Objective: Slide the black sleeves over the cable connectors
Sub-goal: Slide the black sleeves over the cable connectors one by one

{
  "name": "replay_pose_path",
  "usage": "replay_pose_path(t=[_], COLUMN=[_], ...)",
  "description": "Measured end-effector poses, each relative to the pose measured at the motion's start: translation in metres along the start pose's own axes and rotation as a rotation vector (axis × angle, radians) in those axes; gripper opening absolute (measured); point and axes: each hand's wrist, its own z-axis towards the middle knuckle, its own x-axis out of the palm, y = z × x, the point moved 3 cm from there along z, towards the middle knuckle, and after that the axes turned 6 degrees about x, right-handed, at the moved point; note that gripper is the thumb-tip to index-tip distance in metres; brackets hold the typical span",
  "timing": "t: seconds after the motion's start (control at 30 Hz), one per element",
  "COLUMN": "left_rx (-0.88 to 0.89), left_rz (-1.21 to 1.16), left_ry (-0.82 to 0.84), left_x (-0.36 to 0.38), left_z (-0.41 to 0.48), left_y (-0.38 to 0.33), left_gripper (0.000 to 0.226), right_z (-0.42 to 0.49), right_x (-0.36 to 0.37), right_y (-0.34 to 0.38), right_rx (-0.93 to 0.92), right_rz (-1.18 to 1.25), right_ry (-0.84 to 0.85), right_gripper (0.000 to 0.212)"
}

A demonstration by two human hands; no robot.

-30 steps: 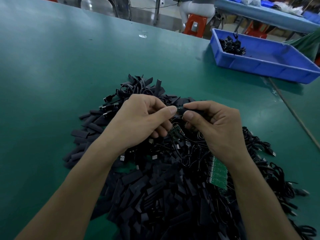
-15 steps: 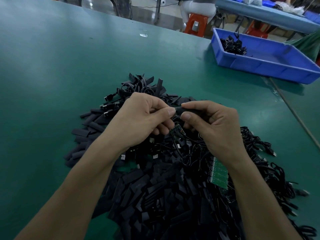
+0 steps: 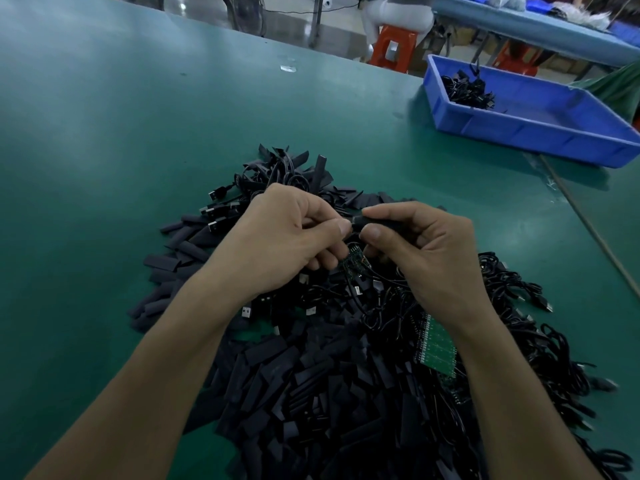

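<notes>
1. The black sleeve was pinched by thumb and forefinger of the right hand.
2. The left hand pinched its other end, fingertips nearly meeting.
3. Below lay the sleeve pile on the worktop.

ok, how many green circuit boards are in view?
2. A small board just below where the left hand and right hand meet; a larger green panel on the cable pile beside the right wrist. More may be buried in the pile.
</notes>
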Motion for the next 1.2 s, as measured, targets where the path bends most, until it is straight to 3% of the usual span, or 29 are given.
replay_pose_path(t=[0.53,0.67,0.87,1.0,1.2], left_rx=[0.021,0.022,0.054,0.085,0.104], left_rz=[-0.028,-0.055,-0.047,-0.091,-0.15], left_ry=[0.029,-0.025,-0.11,-0.146,-0.198], left_x=[0.005,0.005,0.012,0.024,0.029], left_z=[0.0,0.0,-0.001,-0.002,-0.003], left_y=[0.0,0.0,-0.001,-0.002,-0.002], left_gripper=[0.019,0.017,0.017,0.016,0.017], right_z=[-0.002,-0.003,-0.008,-0.012,-0.013], right_x=[0.001,0.001,0.015,0.032,0.038], right_y=[0.005,0.004,0.002,0.005,0.01], right_rx=[0.042,0.053,0.065,0.046,0.062], right_rz=[0.055,0.075,0.235,0.262,0.329], right_ry=[0.011,-0.158,-0.449,-0.46,-0.425], right_gripper=[0.012,0.029,0.021,0.031,0.029])
